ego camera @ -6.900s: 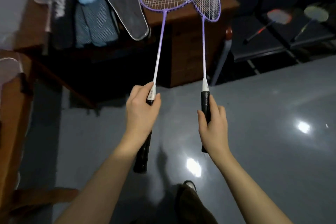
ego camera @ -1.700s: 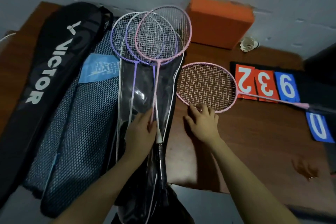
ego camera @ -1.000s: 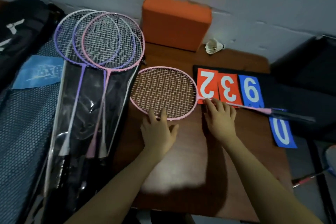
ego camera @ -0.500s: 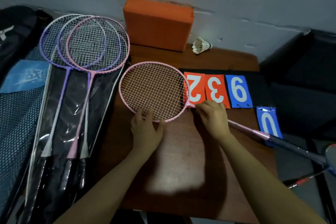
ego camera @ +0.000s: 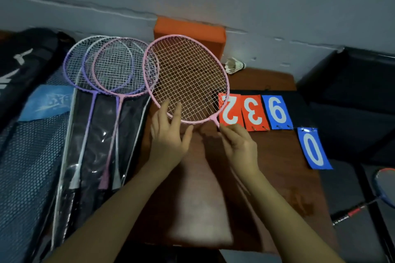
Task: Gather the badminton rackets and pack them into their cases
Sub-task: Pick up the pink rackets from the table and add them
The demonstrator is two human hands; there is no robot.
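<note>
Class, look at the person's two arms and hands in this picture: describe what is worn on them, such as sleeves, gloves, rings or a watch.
Nothing is worn that shows. The left hand and right hand are bare, without gloves. Both forearms are uncovered down to the picture's lower edge: no sleeve, watch or band. No ring is visible, though the picture is blurred.

Pink-framed badminton racket [ego camera: 185,79] raised over brown wooden counter [ego camera: 275,156], rim in left hand [ego camera: 168,134], shaft pinched by right hand [ego camera: 239,145]; three rackets [ego camera: 106,70] beside on clear plastic case [ego camera: 94,134].

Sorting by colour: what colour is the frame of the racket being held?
Pink racket, seen in the head view.
</note>
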